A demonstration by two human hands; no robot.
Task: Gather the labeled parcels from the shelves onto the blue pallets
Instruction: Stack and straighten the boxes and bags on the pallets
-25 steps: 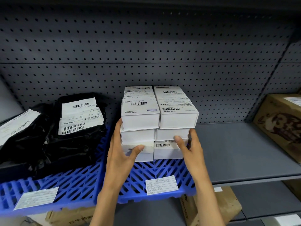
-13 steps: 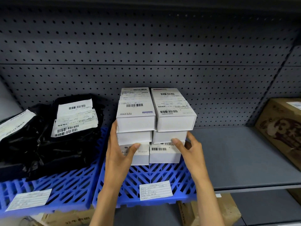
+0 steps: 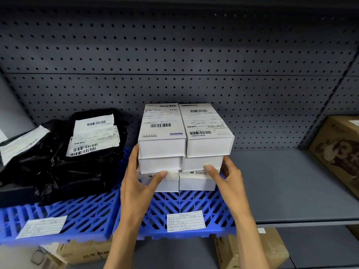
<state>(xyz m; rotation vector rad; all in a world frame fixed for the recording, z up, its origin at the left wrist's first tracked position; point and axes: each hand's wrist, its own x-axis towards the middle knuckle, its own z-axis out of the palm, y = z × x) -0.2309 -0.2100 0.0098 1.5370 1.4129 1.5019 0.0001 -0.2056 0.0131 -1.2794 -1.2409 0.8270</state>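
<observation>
A stack of white labeled boxes (image 3: 184, 144), two wide and three high, stands on the right blue pallet (image 3: 194, 202). Shipping labels with barcodes cover the top pair. My left hand (image 3: 136, 187) grips the stack's left side, its thumb on the front where the middle and bottom boxes meet. My right hand (image 3: 231, 181) grips the right side, thumb pressed on the front of the middle right box. The fingers of both hands are hidden behind the stack.
Black labeled mailer bags (image 3: 68, 167) lie piled on the left blue pallet (image 3: 77, 216). The grey shelf (image 3: 281, 181) runs to the right, where a brown cardboard carton (image 3: 338, 152) stands. A pegboard wall closes the back. More cartons (image 3: 252, 249) sit on the shelf below.
Both hands stay on the stack's sides. My right thumb has slid up from the bottom box to the middle box. The view has drifted slightly.
</observation>
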